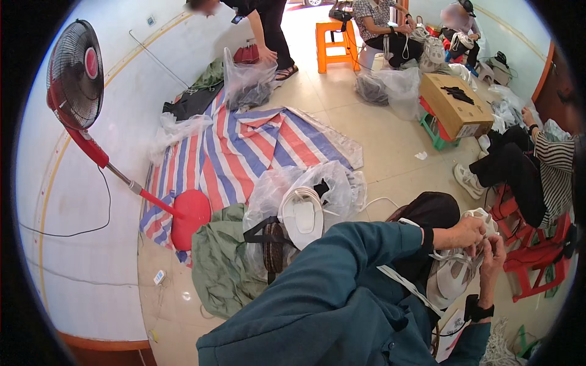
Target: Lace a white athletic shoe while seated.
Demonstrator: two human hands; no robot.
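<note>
In front of me at the right, a cream-white piece with loops and straps (450,277) rests over my lap; its exact kind I cannot make out. My left hand (465,235) reaches across from a teal sleeve and is closed on the upper part of this piece. Close beside it, my right hand (492,255) has its fingers pinched at the same piece, a dark band round that wrist. What lies between the fingertips is mostly hidden. White strips (406,285) hang down near my lap.
A clear plastic bag with stacked white pieces (301,213) and a green cloth (226,265) lie to my left. Beyond are a striped sheet (244,146) and a red fan (82,79). People work around a cardboard box (455,105); red stools (537,262) stand at the right.
</note>
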